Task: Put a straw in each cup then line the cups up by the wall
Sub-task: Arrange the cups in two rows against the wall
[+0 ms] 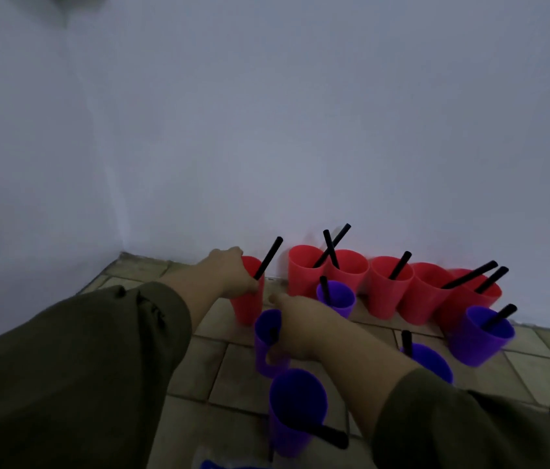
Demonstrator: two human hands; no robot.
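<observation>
Your left hand point(229, 274) is gripping red cup point(248, 308), fingers wrapping its left side. Straw point(268, 258) is leaning up and right inside. Cup is standing on floor point(219, 367) near wall point(300, 147), left of red row point(390, 289), gap between. Likely move: sliding cup right and far to close on row's left end. Your right hand point(300, 328) is lying over purple cup point(263, 336), nearer you; cannot tell whether gripping.

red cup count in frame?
6 red cups: one in the left hand, left end; five in a row against the wall, to its right. None seems hidden, though the right hand, gripping a purple cup, covers some floor.
</observation>
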